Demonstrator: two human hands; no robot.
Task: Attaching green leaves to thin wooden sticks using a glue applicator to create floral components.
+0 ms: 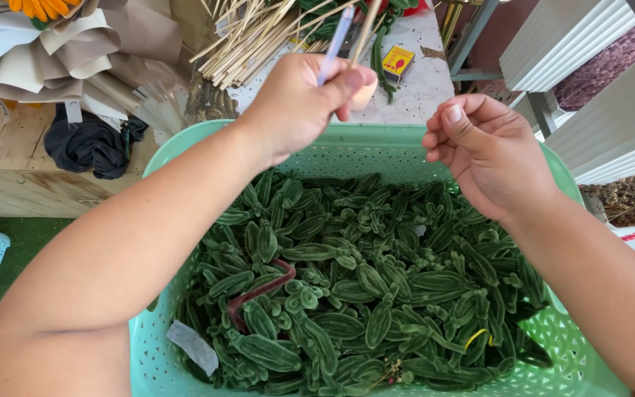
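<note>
A mint-green perforated basket [185, 143] sits closest, heaped with dark green fuzzy leaves [361, 294], one maroon stem [259, 290] lying among them within easy reach. Above it, the left hand [295, 103] has its fingers clamped on a thin stick [365, 26] and a pale lilac rod [336, 40], held upright. The right hand [479, 151] hovers beside it, fingers loosely curled and empty. Beyond, the table [420, 88] carries a pile of bare sticks [251, 40] and a small yellow box [398, 62], crowding the far edge.

A craft workshop for handmade flowers

A green basket [347, 151] full of fuzzy green leaves [361, 287], a pile of thin wooden sticks [251, 40] on the worktop [420, 88], wrapping paper [60, 51], dried-flower shelves [611, 95].
</note>
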